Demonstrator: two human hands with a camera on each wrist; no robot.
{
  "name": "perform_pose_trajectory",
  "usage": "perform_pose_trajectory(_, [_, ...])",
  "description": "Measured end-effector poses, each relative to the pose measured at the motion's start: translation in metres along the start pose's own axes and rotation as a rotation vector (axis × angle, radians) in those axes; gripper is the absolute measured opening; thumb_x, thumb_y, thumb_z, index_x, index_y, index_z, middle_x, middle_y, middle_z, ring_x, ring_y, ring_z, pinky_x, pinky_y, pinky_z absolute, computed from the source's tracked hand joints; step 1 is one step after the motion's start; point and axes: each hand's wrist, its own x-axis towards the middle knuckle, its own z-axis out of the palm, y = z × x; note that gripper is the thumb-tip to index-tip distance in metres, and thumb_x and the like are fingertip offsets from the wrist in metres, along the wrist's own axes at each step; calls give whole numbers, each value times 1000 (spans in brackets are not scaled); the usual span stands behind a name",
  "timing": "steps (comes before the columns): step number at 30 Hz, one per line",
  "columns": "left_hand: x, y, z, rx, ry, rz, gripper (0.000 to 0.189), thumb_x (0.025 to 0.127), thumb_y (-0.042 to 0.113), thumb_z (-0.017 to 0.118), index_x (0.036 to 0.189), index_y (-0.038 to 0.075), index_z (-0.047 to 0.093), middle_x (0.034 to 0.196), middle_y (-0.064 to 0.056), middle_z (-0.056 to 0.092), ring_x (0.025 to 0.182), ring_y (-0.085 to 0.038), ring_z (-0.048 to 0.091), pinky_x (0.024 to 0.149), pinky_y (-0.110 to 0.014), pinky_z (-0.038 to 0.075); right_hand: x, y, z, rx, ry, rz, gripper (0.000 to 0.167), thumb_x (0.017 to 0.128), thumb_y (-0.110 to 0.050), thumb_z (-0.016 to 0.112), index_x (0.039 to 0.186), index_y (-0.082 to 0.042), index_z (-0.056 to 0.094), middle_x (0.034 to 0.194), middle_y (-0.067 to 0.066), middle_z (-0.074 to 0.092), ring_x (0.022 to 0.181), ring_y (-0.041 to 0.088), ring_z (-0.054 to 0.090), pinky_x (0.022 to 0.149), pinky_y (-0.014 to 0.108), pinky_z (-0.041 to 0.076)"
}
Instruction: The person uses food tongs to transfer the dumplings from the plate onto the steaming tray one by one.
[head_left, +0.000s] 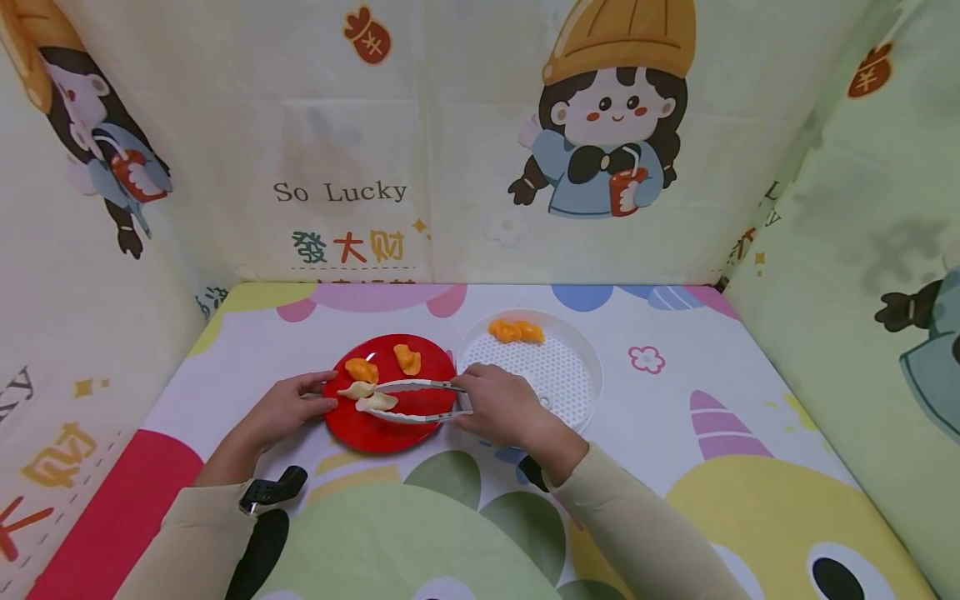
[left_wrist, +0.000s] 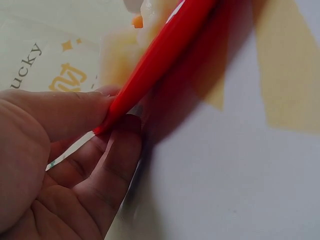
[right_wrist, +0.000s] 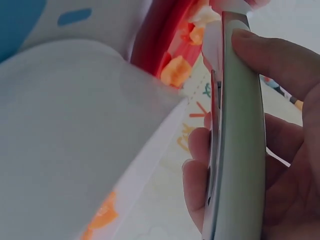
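Note:
My left hand (head_left: 295,408) pinches the left rim of a red plate (head_left: 375,440), thumb on top and fingers beneath; in the left wrist view the plate (left_wrist: 160,60) looks tilted. On it lie two orange dumplings, one at the left (head_left: 362,370) and one at the back (head_left: 407,359). Two whitish dumplings (head_left: 377,402) sit near the left rim. My right hand (head_left: 501,406) grips a pair of tongs (head_left: 416,385), pointing left across the plate. Their arms are spread and the tips reach the whitish dumplings; whether they pinch one I cannot tell.
A round white perforated tray (head_left: 562,375) stands right of the plate, partly behind my right hand. Two orange dumplings (head_left: 517,332) lie at its back edge. A printed cloth (head_left: 637,417) covers the table, and printed cloth walls (head_left: 465,167) enclose the back and both sides.

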Motion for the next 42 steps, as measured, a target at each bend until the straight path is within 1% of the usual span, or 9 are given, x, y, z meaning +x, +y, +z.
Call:
perform_pose_trajectory(6, [-1,0,0,1,0,1,72,92,23,73,150,-2,40,145,-34,41,128,-49,42,86,-43,58,1,-3,2,-22,8,-24,64,76,-34,88,132,-14,64,119,3,64,104,18,59,72,31,59])
perform_pose_trajectory(10, [-1,0,1,0,2,4,72,91,23,73,150,-2,40,145,-34,41,129,-49,41,85,-43,58,-1,-2,1,-22,35,-30,61,78,-34,86,132,-14,66,121,4,65,106,19,60,74,33,59])
perform_pose_trajectory(17, [0,-1,1,-7,9,8,72,91,22,73,150,-2,40,143,-32,44,126,-47,46,85,-42,58,-9,4,-6,30,61,-35,57,81,-33,84,132,-16,66,123,4,65,110,20,60,76,35,59])
perform_pose_trajectory(23, [0,-2,1,-5,10,-5,73,92,24,73,151,-1,39,143,-34,42,128,-48,42,86,-43,58,-20,11,-13,53,103,-57,56,82,-32,83,133,-15,66,125,4,65,112,21,59,80,38,58])
perform_pose_trajectory(29, [1,-3,2,-8,6,-2,72,92,25,72,151,0,39,143,-33,42,130,-48,41,88,-44,57,-30,26,-21,41,177,-59,50,86,-32,80,131,-14,67,122,3,66,110,21,60,84,38,56])
perform_pose_trajectory(34, [2,-4,1,-8,4,0,72,92,26,73,151,1,40,143,-32,42,130,-48,39,88,-44,57,-38,43,-29,36,233,-45,48,88,-32,77,131,-12,66,124,7,65,110,25,59,86,42,54])
perform_pose_trajectory(39, [1,-3,1,-1,8,14,71,92,26,72,150,0,41,143,-33,43,130,-48,39,87,-44,57,-44,60,-34,42,248,1,51,89,-33,76,133,-11,65,127,10,65,112,29,60,89,46,53])
perform_pose_trajectory(42, [0,-3,0,-6,9,15,71,92,25,73,150,0,41,143,-33,42,130,-49,39,87,-44,57,-47,69,-36,49,261,34,51,89,-33,76,134,-10,64,126,11,65,109,29,60,87,46,53])
